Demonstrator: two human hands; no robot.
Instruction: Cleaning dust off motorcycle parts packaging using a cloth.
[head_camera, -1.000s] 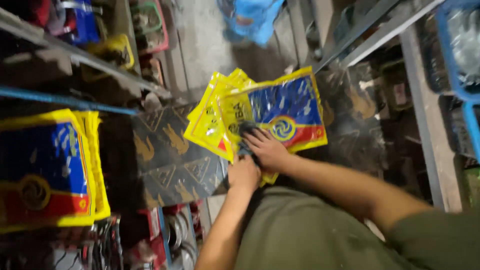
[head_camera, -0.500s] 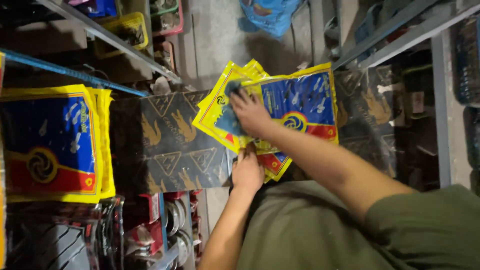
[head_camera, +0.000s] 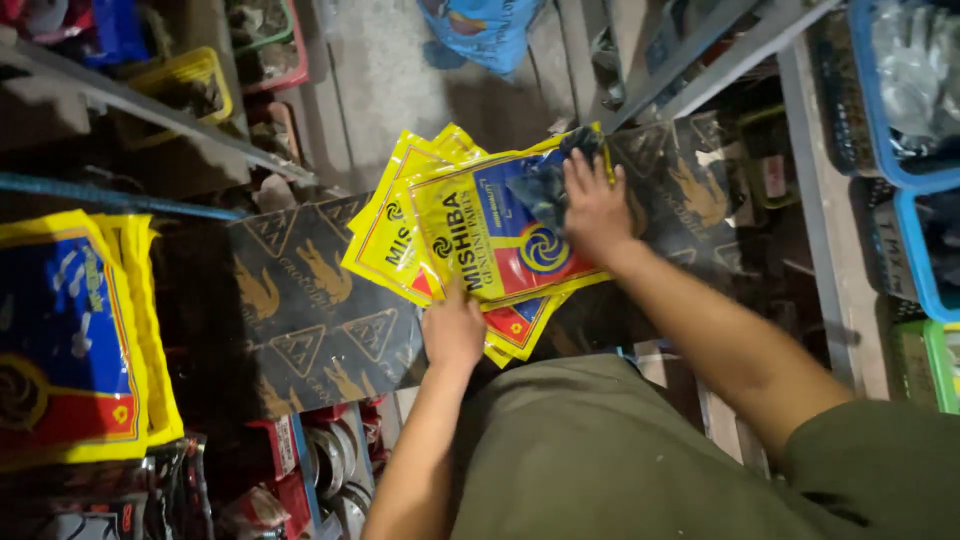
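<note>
My left hand (head_camera: 452, 330) grips the near edge of a fanned stack of yellow, blue and red plastic packets (head_camera: 470, 235), held over a black box. My right hand (head_camera: 597, 205) presses a dark cloth (head_camera: 540, 185) against the far corner of the top packet. The cloth is partly bunched under my fingers. My olive-green sleeve and shirt fill the lower right of the view.
A black cardboard box with gold patterns (head_camera: 300, 300) lies under the packets. A second stack of similar yellow packets (head_camera: 70, 340) sits at the left. Metal shelf rails (head_camera: 160, 105), a yellow basket (head_camera: 195, 85), blue crates (head_camera: 900, 170) and a blue bag (head_camera: 480, 30) surround the spot.
My right hand has slid the cloth across the top packet, from near the round emblem out to its far corner. My left hand keeps its hold on the stack.
</note>
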